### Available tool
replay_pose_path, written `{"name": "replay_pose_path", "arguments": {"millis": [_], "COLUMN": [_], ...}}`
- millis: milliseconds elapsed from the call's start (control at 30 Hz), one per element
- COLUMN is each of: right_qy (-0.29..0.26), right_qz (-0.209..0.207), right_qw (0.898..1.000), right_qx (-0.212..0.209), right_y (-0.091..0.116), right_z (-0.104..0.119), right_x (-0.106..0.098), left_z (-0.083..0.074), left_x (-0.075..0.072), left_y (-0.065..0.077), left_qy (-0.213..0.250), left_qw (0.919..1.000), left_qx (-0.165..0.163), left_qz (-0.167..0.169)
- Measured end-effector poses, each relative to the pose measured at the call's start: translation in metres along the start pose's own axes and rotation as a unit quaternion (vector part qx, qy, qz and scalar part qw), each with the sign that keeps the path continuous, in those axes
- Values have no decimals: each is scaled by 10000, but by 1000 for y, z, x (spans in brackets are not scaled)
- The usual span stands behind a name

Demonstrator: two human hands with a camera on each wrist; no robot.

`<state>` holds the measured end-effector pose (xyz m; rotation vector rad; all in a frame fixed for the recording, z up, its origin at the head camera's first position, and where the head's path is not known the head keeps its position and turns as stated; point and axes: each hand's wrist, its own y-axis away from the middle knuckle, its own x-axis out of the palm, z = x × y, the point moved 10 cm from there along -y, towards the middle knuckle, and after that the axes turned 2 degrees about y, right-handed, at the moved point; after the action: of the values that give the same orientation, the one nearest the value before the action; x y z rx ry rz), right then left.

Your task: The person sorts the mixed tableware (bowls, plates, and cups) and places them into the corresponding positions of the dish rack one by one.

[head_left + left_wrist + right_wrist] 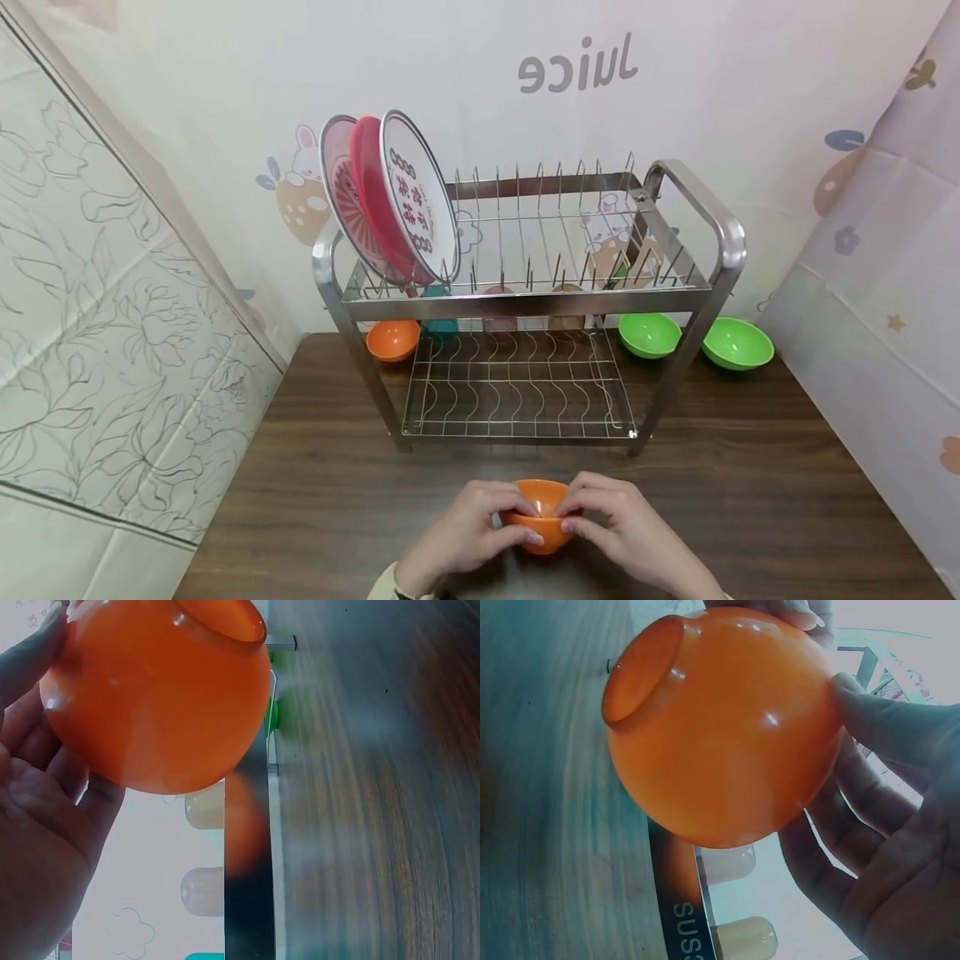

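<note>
Pinching the wall of a small orange bowl (551, 533) from its left with the left hand (472, 529), with thumb outside and fingertips over the rim; matching that pinch from its right with the right hand (615, 525). Held between both hands, about upright, with the foot ring showing in both wrist views, so apparently lifted off the table (300, 500). Judging by that shared pinch, at a two-handed holding step. For any move from here, calling for an even hold, a level rim and care near the metal ahead.

Smooth, glossy, round-bellied and probably plastic; likely slick under the fingertips. Below the hands, dark brown wood grain. Just ahead of the hands, a two-tier dish rack (525, 307) of shiny metal, with upright wires above and wavy wires below. Ahead to the left and higher, three round plates (420, 200) leaning on edge, with printed white foremost and plain red between. Lower, beyond the left leg, another orange bowl (393, 340). Farther ahead, behind the wires, a teal cup (440, 327), a pink cup (202, 892) and a tan cup (204, 808). Ahead to the right, two shallow, shiny green bowls (738, 343).
</note>
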<state>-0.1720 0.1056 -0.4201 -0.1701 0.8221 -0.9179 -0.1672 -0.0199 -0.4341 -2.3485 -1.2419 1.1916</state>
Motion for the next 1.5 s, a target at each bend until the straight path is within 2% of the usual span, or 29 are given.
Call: {"name": "replay_pose_path", "arguments": {"millis": [233, 400, 533, 667, 867, 967, 1100, 1167, 1333, 1433, 1500], "right_qy": [104, 288, 538, 647, 708, 618, 442, 291, -232, -755, -1175], "right_qz": [-542, -1152, -1595, -1646, -1614, -1645, -1594, -1491, -822, -363, -127], "right_qw": [9984, 9926, 9855, 9842, 9822, 9792, 9748, 9699, 9535, 9457, 9381], "right_qx": [-133, -244, -191, -37, 643, 1013, 1498, 1901, 2891, 3140, 3257], "right_y": [0, 5, 12, 19, 30, 34, 42, 48, 64, 70, 74], "right_z": [1, 0, -5, -12, -31, -41, -58, -69, -96, -107, -114], "right_x": [-9, -18, -28, -29, -27, -26, -23, -20, -4, 9, 17], "left_z": [1, 3, 8, 18, 30, 29, 25, 27, 42, 53, 58], "left_x": [-8, -17, -28, -41, -66, -78, -91, -96, -104, -108, -111], "left_y": [1, 2, 4, 6, 10, 11, 10, 11, 19, 25, 27], "left_qy": [-152, -42, 153, 418, 707, 827, 948, 1078, 1388, 1374, 1310], "left_qw": [9997, 9992, 9974, 9917, 9747, 9648, 9536, 9475, 9263, 9116, 9051], "left_qx": [35, 9, -233, -666, -1158, -1321, -1532, -1658, -2019, -2325, -2481], "left_qz": [-173, -389, -665, -1014, -1777, -2119, -2411, -2512, -2861, -3098, -3194]}}
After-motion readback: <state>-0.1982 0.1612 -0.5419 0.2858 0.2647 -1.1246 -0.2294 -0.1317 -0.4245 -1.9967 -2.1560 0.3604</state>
